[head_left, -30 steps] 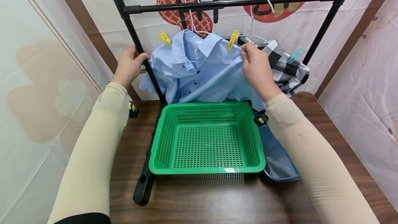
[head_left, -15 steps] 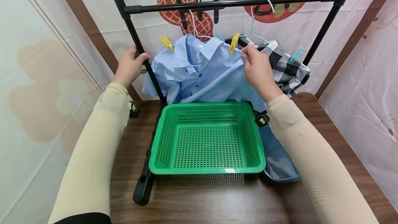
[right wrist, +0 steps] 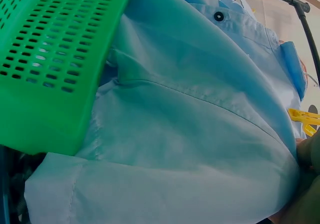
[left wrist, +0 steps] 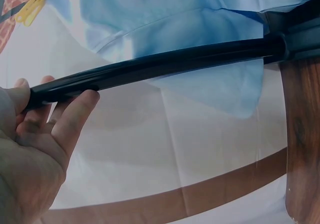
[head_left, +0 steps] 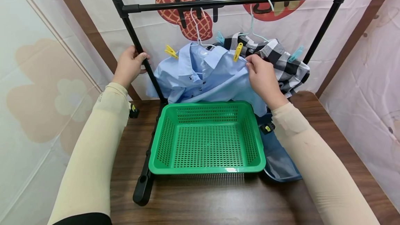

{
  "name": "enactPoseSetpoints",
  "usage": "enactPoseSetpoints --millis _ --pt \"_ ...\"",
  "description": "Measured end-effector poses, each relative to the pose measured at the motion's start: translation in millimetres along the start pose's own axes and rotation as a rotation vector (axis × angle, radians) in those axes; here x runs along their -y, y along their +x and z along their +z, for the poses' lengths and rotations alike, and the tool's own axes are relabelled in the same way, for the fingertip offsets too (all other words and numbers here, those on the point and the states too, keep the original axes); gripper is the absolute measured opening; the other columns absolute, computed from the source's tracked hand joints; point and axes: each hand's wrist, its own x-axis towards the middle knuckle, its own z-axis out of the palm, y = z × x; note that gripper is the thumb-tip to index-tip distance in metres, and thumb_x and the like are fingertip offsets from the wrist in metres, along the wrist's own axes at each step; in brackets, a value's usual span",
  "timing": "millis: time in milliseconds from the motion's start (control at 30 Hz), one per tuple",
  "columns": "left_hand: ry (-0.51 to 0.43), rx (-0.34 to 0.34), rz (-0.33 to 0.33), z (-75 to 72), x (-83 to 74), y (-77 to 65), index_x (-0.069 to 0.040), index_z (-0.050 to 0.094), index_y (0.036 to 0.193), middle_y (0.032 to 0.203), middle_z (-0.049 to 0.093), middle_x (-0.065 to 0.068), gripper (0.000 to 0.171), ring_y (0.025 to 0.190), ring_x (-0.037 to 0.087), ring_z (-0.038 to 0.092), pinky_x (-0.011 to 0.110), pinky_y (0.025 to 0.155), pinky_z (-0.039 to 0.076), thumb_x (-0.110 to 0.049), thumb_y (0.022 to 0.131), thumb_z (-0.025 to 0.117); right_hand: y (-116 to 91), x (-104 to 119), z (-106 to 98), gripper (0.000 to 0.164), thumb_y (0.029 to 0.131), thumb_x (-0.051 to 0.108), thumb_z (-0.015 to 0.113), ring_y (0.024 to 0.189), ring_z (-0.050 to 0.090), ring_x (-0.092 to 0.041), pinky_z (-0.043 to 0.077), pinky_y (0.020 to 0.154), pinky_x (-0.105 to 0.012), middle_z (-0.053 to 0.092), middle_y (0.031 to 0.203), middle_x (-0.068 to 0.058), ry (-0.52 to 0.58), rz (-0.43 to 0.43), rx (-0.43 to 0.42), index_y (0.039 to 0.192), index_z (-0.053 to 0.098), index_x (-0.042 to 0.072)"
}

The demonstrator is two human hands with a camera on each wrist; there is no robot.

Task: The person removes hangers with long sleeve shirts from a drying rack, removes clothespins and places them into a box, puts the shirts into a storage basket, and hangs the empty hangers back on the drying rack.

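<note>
A light blue short-sleeved shirt (head_left: pixel 203 68) is on a white hanger (head_left: pixel 197 27), with yellow clothespins (head_left: pixel 238 52) at both shoulders. The hanger's hook lies just below the top bar (head_left: pixel 218 2) of a black clothes rack. My right hand (head_left: pixel 265 77) pinches the shirt's shoulder at the right; its fingertips are largely hidden in the right wrist view. My left hand (head_left: pixel 128 66) holds the rack's left upright (left wrist: pixel 165 66), thumb on one side and fingers on the other.
A black-and-white checked shirt (head_left: pixel 275 56) with light blue clothespins hangs from the bar on a pale hanger. In front of the blue shirt sits a green perforated basket (head_left: pixel 207 170), with a blue item (head_left: pixel 279 159) at its right on the wooden table (head_left: pixel 218 200).
The blue shirt and its hanger have moved down and slightly right; the hook, earlier above the bar, is now below it. My right hand moved with them. My left hand stays at the upright.
</note>
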Motion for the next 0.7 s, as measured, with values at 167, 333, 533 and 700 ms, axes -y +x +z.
enactPoseSetpoints --millis 167,333,533,700 --pt "-0.004 0.005 -0.002 -0.2 0.2 1.0 -0.009 0.051 0.139 0.129 0.063 0.004 0.044 0.124 0.028 0.063 0.046 0.096 0.056 -0.039 0.106 0.050 -9 -2 -1 0.025 0.109 0.022 0.050 0.083 0.058 -0.028 0.045 0.074 -0.041 0.071 0.114 -0.013 -0.007 -0.019 0.003 0.123 0.066 0.008" --pt "0.008 0.006 0.003 0.4 1.0 0.1 -0.009 0.051 0.139 0.129 0.063 0.005 0.044 0.122 0.027 0.063 0.045 0.095 0.057 -0.039 0.106 0.050 -20 -5 -3 0.024 0.109 0.021 0.051 0.079 0.058 -0.027 0.043 0.071 -0.039 0.072 0.111 -0.013 -0.002 -0.034 -0.003 0.122 0.066 0.008" --pt "0.004 0.007 -0.002 0.9 0.5 0.2 -0.010 0.051 0.138 0.132 0.062 0.007 0.043 0.122 0.026 0.063 0.047 0.096 0.056 -0.039 0.106 0.049 -30 -8 -6 0.023 0.109 0.020 0.052 0.068 0.053 -0.027 0.040 0.065 -0.038 0.072 0.102 -0.013 0.004 -0.063 -0.027 0.122 0.066 0.007" --pt "0.009 0.004 -0.001 0.1 0.0 1.1 -0.010 0.051 0.139 0.133 0.062 0.009 0.043 0.122 0.027 0.063 0.047 0.096 0.056 -0.038 0.106 0.049 -35 -7 -10 0.023 0.109 0.021 0.052 0.062 0.049 -0.025 0.038 0.061 -0.038 0.070 0.095 -0.012 0.001 -0.082 -0.036 0.122 0.065 0.008"
